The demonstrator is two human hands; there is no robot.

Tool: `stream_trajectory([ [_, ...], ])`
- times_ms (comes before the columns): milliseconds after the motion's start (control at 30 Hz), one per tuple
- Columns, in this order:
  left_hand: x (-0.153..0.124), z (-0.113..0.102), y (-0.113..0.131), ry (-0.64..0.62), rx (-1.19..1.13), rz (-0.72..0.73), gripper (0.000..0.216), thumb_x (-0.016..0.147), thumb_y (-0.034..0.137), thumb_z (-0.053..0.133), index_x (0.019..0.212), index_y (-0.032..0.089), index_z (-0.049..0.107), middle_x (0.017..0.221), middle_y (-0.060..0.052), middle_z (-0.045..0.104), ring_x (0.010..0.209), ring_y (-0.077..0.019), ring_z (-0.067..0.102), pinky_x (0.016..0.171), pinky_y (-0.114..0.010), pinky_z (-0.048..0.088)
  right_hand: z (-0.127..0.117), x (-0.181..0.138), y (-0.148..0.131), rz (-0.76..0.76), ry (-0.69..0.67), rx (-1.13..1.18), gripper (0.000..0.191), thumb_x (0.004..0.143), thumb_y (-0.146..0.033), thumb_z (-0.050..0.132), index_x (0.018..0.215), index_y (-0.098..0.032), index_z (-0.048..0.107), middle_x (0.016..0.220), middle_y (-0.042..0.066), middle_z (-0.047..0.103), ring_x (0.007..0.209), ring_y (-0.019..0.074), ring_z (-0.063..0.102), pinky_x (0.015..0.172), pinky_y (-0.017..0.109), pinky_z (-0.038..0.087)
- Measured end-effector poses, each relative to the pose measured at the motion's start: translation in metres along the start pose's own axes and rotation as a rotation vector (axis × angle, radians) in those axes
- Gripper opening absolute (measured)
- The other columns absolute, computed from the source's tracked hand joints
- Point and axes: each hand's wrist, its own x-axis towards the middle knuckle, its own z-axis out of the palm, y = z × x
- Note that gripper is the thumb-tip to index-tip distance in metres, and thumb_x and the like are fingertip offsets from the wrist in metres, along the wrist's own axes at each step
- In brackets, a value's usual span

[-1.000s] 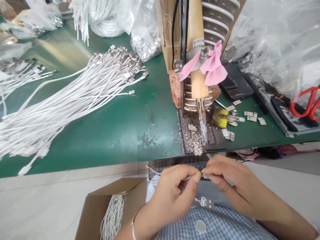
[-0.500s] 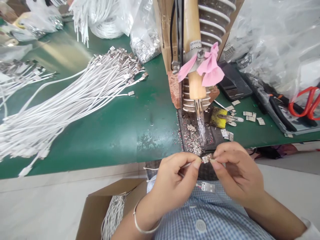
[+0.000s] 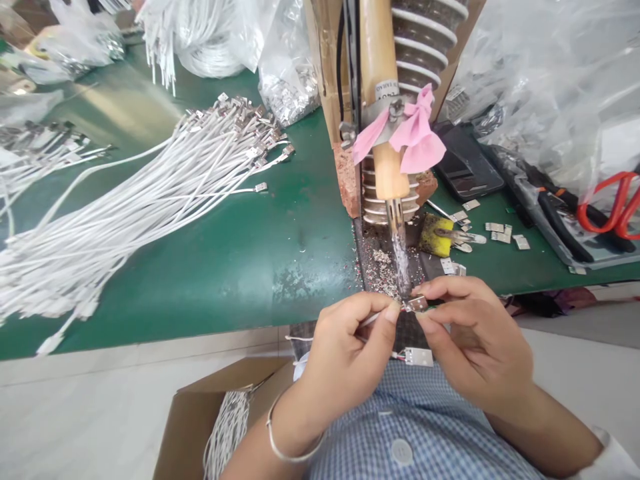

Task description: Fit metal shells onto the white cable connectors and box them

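My left hand (image 3: 350,350) pinches a thin white cable (image 3: 373,319) near its end. My right hand (image 3: 475,337) pinches a small metal connector shell (image 3: 416,304) at that cable's tip. Both hands meet just below the tip of a fixed soldering iron (image 3: 400,257) with a wooden handle (image 3: 380,100) and a pink ribbon (image 3: 415,137). A second cable end with a metal connector (image 3: 419,357) hangs under my hands over my checked shirt.
A big bundle of white cables (image 3: 135,200) lies on the green table (image 3: 250,260) at left. Loose metal shells (image 3: 503,232), a yellow sponge (image 3: 435,235), a phone (image 3: 467,167), pliers and red scissors (image 3: 607,207) are at right. A cardboard box (image 3: 200,420) of cables sits below left.
Both hands have risen from my lap toward the table edge, bringing the cable end and shell up to the soldering iron's tip.
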Motion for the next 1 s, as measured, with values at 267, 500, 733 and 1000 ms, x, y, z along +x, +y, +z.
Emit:
stream_trajectory([
  [267,0.0000,-0.0005,0.0016,0.004,-0.010,0.036,0.017,0.093,0.017,0.053,0.078,0.015,0.062,0.062,0.003,0.057,0.053,-0.0070,0.046,0.049,-0.018,0.038,-0.0007,0.0019,-0.0040,0.026,-0.016,0.000,0.025,0.086,-0.006,0.056,0.098,-0.028,0.057,0.105,0.008,0.058,0.095,0.0254,0.062,0.080,0.044,0.055],
  [500,-0.0004,0.0001,0.0025,0.018,-0.001,0.053,0.016,0.093,0.015,0.054,0.078,0.015,0.062,0.062,0.003,0.058,0.053,-0.0068,0.046,0.048,-0.017,0.039,-0.0008,0.0024,-0.0023,-0.005,-0.010,0.023,0.026,0.083,-0.003,0.057,0.098,-0.025,0.059,0.105,0.007,0.058,0.095,0.0233,0.063,0.081,0.042,0.054],
  [733,0.0004,0.0014,0.0050,0.075,0.013,0.132,0.012,0.089,0.012,0.058,0.079,0.015,0.063,0.060,0.003,0.059,0.048,-0.0059,0.046,0.044,-0.016,0.037,0.0025,0.0048,0.0020,-0.050,0.023,0.023,0.024,0.081,-0.004,0.059,0.094,-0.024,0.060,0.100,0.006,0.059,0.093,0.0235,0.065,0.079,0.040,0.056],
  [1000,-0.0033,0.0045,0.0007,0.063,-0.152,0.022,0.009,0.090,0.015,0.058,0.081,0.018,0.055,0.052,0.008,0.044,0.041,-0.0046,0.036,0.037,-0.014,0.027,0.0030,0.0033,0.0012,-0.051,0.011,0.050,0.026,0.080,-0.001,0.058,0.094,-0.023,0.059,0.102,0.006,0.056,0.096,0.0216,0.063,0.083,0.038,0.055],
])
